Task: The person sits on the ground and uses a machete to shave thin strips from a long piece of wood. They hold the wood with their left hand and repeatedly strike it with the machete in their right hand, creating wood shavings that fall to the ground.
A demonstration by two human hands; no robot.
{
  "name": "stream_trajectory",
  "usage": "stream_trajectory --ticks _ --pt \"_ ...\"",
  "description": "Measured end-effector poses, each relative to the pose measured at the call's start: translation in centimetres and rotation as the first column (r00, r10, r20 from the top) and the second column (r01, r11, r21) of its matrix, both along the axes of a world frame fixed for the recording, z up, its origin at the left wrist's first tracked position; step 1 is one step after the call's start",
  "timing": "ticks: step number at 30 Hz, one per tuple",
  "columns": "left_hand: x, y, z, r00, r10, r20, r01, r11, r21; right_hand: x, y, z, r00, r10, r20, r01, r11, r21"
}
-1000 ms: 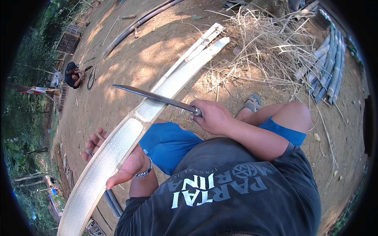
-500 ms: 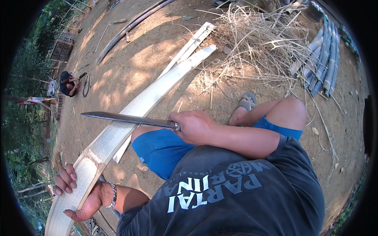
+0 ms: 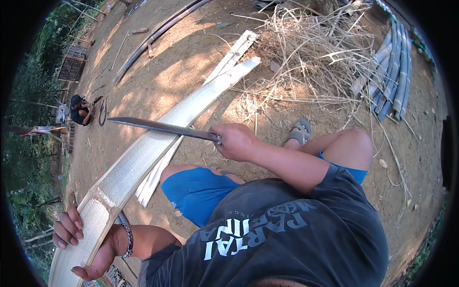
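Note:
A long split piece of bamboo (image 3: 131,167), pale inner face up, runs slantwise from the lower left to the far middle. My left hand (image 3: 91,246) is wrapped around its near end, thumb on one edge and fingers over the other, just below a node. In my right hand (image 3: 235,142) is a machete (image 3: 162,127), its handle mostly hidden by my fist. The dark blade points left and lies across the bamboo's middle, seemingly against its surface. Beneath the bamboo, other pale bamboo strips (image 3: 160,170) rest on the ground.
A heap of dry shavings (image 3: 311,62) lies ahead, with a bundle of bamboo lengths (image 3: 394,71) to its right. A long bamboo pole (image 3: 155,36) lies farther off. Another person (image 3: 81,110) squats at the left near a slatted crate (image 3: 72,63).
The machete and my right hand have shifted slightly right and up along the bamboo. My left hand and the bamboo's near end have moved a little left.

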State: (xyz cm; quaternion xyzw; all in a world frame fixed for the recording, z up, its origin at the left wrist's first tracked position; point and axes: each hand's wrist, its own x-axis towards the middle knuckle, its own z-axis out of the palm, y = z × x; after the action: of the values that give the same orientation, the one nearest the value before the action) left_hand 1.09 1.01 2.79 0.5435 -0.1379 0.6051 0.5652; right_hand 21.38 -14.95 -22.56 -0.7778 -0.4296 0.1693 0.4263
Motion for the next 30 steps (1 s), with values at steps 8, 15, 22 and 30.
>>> stream_trajectory --ticks 8,15,22,30 --pt "0.3 0.9 0.4 1.0 0.011 -0.001 -0.011 1.0 0.019 1.7 1.6 -2.0 0.98 -0.144 -0.135 0.137 0.989 -0.062" --pt "3.2 1.3 1.9 1.0 -0.002 -0.023 0.002 1.0 -0.02 9.9 1.4 -10.7 0.919 -0.305 -0.251 0.246 0.939 -0.242" --pt "2.5 3.5 2.1 0.995 -0.088 -0.053 0.091 0.995 0.047 6.2 2.4 -5.7 0.995 -0.101 -0.002 0.101 0.995 -0.014" --pt "2.6 3.6 1.1 0.999 0.031 -0.025 -0.03 0.998 0.051 6.5 2.8 -3.1 0.999 -0.022 -0.044 0.014 0.985 -0.172"
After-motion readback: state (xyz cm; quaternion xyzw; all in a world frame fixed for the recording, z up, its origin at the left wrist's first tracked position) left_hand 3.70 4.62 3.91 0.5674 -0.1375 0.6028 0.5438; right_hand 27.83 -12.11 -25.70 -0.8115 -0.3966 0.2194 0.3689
